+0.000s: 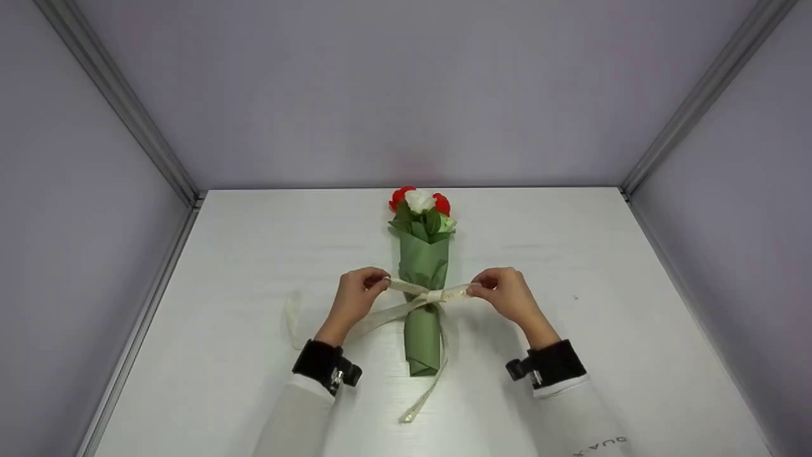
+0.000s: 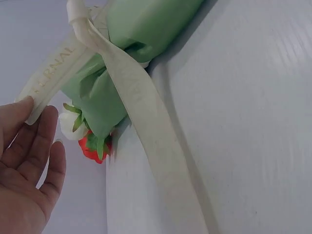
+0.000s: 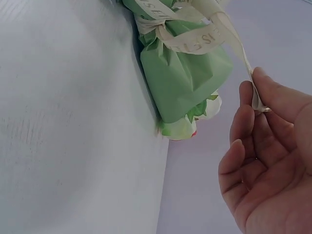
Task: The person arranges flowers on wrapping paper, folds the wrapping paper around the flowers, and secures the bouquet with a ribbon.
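Note:
A bouquet wrapped in green paper [image 1: 422, 343] lies upright in the head view, its red and white flowers [image 1: 420, 202] toward the back. Around its middle runs a cream ribbon [image 1: 436, 296] with printed letters, crossed in a knot at the front. My left hand [image 1: 358, 295] pinches one loop of the ribbon between thumb and fingers, left of the bouquet. On the other side my right hand [image 1: 504, 293] pinches the opposite loop. Both loops stretch outward from the knot. In the right wrist view the ribbon's fold [image 3: 257, 100] sits between thumb and forefinger.
One long ribbon tail [image 1: 293, 317] trails left under my left forearm onto the white table [image 1: 209, 266]. The other tail [image 1: 415, 409] hangs toward the front edge. Grey-lilac panels [image 1: 406, 95] enclose the table at the back and sides.

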`<action>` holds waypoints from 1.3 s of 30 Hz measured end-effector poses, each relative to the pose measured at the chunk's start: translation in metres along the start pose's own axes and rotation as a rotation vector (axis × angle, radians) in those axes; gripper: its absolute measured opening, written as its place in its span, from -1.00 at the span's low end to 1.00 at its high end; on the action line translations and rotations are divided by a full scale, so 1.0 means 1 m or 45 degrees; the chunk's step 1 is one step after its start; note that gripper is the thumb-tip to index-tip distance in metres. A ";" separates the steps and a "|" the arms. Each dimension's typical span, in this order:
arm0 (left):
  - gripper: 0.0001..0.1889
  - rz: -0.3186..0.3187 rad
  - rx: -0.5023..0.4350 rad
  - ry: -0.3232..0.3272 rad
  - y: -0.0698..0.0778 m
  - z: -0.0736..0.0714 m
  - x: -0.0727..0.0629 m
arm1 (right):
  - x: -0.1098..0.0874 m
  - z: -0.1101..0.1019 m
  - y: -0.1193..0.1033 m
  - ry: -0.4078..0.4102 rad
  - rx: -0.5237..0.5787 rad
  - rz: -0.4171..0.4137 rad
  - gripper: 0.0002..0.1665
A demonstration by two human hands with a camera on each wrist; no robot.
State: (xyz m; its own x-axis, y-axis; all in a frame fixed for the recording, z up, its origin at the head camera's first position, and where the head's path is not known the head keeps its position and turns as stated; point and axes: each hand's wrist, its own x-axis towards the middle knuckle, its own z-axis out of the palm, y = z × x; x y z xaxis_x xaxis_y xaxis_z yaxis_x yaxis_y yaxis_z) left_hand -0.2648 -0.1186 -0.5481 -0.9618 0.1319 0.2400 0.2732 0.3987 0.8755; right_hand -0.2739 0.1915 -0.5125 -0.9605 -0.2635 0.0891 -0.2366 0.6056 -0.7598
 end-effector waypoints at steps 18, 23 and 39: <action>-0.85 -0.204 -0.014 0.201 -0.025 -0.021 -0.010 | 0.014 -0.002 0.032 0.044 0.186 0.224 -0.85; -0.85 -0.265 0.016 0.243 -0.030 -0.027 -0.013 | 0.014 -0.001 0.040 0.038 0.165 0.268 -0.82; -0.86 -0.500 0.116 0.347 -0.043 -0.034 -0.019 | 0.014 0.003 0.056 -0.009 0.078 0.367 -0.78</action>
State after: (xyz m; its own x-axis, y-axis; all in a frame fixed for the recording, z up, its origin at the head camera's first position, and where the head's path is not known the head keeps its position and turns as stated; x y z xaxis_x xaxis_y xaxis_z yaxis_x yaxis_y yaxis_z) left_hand -0.2591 -0.1692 -0.5765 -0.9592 -0.2826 0.0106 -0.1229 0.4503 0.8844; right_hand -0.3002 0.2193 -0.5561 -0.9858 -0.0923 -0.1400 0.0552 0.6100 -0.7905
